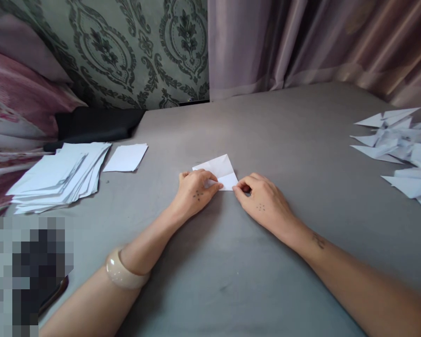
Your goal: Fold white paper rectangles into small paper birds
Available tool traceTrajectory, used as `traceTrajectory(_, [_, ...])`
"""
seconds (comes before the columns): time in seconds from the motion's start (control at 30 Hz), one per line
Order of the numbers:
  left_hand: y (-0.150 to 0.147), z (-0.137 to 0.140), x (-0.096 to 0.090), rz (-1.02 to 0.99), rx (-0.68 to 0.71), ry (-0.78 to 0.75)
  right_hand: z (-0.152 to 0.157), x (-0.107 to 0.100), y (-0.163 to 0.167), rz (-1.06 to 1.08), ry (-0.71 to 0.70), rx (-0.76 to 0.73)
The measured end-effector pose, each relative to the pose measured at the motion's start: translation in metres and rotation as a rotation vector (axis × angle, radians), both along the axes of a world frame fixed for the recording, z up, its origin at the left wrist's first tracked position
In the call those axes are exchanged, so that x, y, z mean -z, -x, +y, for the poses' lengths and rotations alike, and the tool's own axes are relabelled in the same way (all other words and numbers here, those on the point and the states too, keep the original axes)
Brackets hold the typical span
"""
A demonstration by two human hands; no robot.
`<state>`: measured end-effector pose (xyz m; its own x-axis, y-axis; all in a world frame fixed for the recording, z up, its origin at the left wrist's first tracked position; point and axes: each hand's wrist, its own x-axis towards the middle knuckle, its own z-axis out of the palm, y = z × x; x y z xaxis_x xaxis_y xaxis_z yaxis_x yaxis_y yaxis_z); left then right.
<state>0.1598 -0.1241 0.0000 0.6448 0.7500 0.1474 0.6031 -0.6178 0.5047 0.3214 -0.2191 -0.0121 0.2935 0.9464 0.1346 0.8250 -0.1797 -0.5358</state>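
A small white sheet of paper [217, 167] with crease lines lies on the grey surface in front of me. My left hand [197, 187] rests on its left and near side, fingers bent, thumb pressed along the near edge; part of the paper is hidden under it. At the near right corner, my right hand [261, 196] pinches the paper between thumb and forefinger, the other fingers curled.
To the left lie a thick stack of white paper [66, 171] and a smaller pile of square sheets [126, 157]. Several folded paper pieces [400, 145] are heaped at the far right. A black folded item [98, 122] sits behind the stack, near curtains [252, 47].
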Motion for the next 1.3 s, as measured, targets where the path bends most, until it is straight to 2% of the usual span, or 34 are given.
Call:
traceTrajectory(0.4, [-0.001, 0.003, 0.0, -0.005, 0.024, 0.018, 0.002, -0.003, 0.001, -0.004, 0.024, 0.028])
traceTrajectory(0.63, [0.0, 0.006, 0.003, 0.003, 0.031, 0.022, 0.004, -0.01, -0.002, 0.037, 0.093, 0.028])
traceTrajectory(0.93, [-0.002, 0.003, -0.003, 0.063, 0.001, 0.038, 0.003, -0.01, -0.013, 0.013, 0.144, -0.006])
traceTrajectory(1.3, [-0.001, 0.002, -0.003, 0.041, 0.019, 0.032, 0.002, -0.012, -0.028, 0.136, 0.177, -0.061])
